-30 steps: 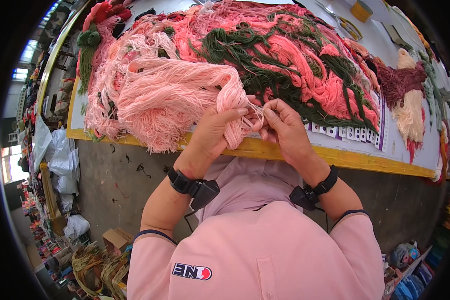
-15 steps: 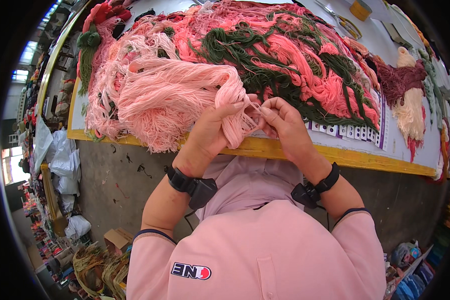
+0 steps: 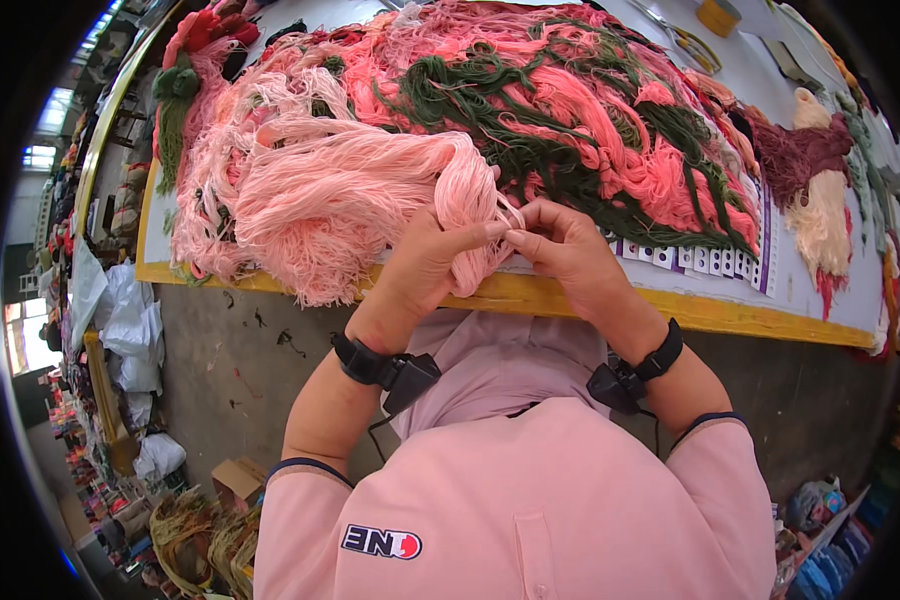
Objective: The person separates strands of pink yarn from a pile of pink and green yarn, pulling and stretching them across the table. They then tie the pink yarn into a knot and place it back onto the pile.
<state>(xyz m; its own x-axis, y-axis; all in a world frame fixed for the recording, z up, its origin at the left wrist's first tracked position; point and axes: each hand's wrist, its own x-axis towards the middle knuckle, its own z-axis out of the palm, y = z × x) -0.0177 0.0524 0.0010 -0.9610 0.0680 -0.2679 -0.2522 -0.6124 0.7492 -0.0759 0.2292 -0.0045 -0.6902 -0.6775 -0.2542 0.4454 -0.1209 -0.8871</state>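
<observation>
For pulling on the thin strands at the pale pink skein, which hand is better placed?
Probably the right hand: its fingertips are right at the thin strands, while the left hand is occupied gripping the pale pink skein, thumb across its front.

bright, even, fairly cool light covers the tabletop (image 3: pixel 710 316) and the pink shirt (image 3: pixel 590 470), with only soft shadows. the windows (image 3: pixel 32 335) at the far left glare white, their detail lost. pale plastic bags (image 3: pixel 135 330) nearby catch some sheen, while the gray floor (image 3: pixel 220 370) is dimmer. in the middle, the pale pink yarn (image 3: pixel 330 190) is clear enough to show separate strands. the fisheye lens bends straight edges into curves; toward the rim, things look stretched, soft and darker, fading into black corners.
</observation>
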